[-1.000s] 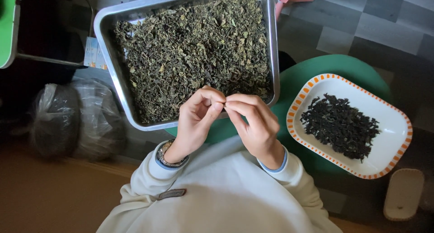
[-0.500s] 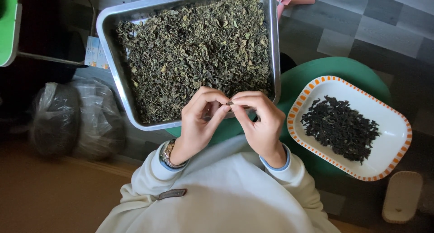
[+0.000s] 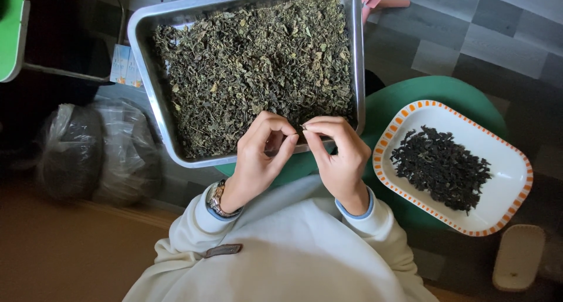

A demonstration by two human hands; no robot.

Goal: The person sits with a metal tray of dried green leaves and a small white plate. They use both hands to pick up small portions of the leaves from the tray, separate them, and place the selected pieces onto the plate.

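Seen from above: the person's left hand (image 3: 258,161) and right hand (image 3: 337,155) meet over the near rim of a metal tray (image 3: 146,102), fingertips drawn together around a small dried leaf fragment (image 3: 304,127). The fragment is pinched between the thumb and forefinger of the right hand, and the left hand's curled fingers close in toward it from the 9 o'clock side; whether the left fingertips actually touch the piece cannot be told at this size. Both hands are bunched, not spread. The tray, lying toward 12 o'clock from the hands, is filled edge to edge with loose greenish dried leaves (image 3: 252,67). Toward 3 o'clock from the hands, well apart from the tray, a white dish with an orange-checked rim (image 3: 510,161) carries a smaller heap of darker leaves (image 3: 440,167); it rests on a green round seat (image 3: 410,97). A wristwatch (image 3: 216,197) shows at the left cuff of the pale sweatshirt (image 3: 281,255). At 9 o'clock, clear plastic bags (image 3: 99,149) lie on the floor.
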